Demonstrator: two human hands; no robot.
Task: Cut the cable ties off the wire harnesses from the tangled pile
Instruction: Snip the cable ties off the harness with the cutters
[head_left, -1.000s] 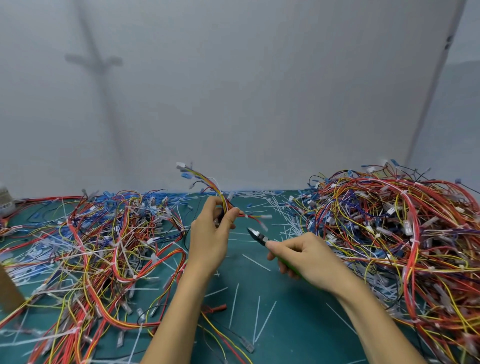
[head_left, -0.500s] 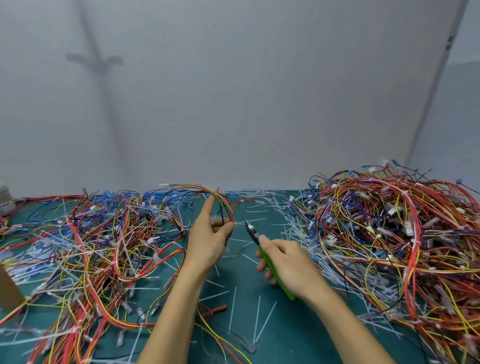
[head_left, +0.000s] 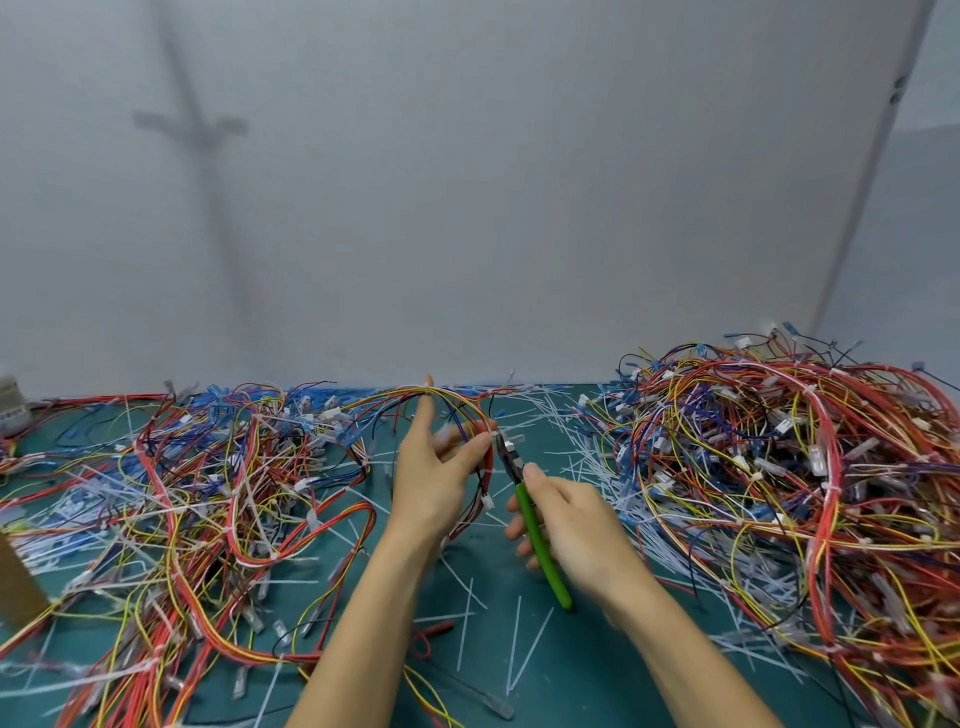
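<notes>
My left hand (head_left: 434, 478) holds up a wire harness (head_left: 457, 410) of red, yellow and blue wires, pinching it between thumb and fingers while the index finger points up under the loop. A white cable tie (head_left: 511, 434) sticks out of the harness beside my thumb. My right hand (head_left: 569, 519) grips green-handled cutters (head_left: 535, 525), whose jaws sit at that tie. A tall tangled pile (head_left: 789, 467) of harnesses fills the right side of the green mat (head_left: 571, 670).
A flatter spread of wires (head_left: 176, 493) covers the left of the mat. Cut white tie pieces (head_left: 519, 639) lie scattered between the piles. A brown cardboard corner (head_left: 18, 587) stands at the left edge. A grey wall rises behind.
The harness swung down and left into an arc over my left hand. My right hand moved the cutters up and left until their jaws reached the tie by my thumb.
</notes>
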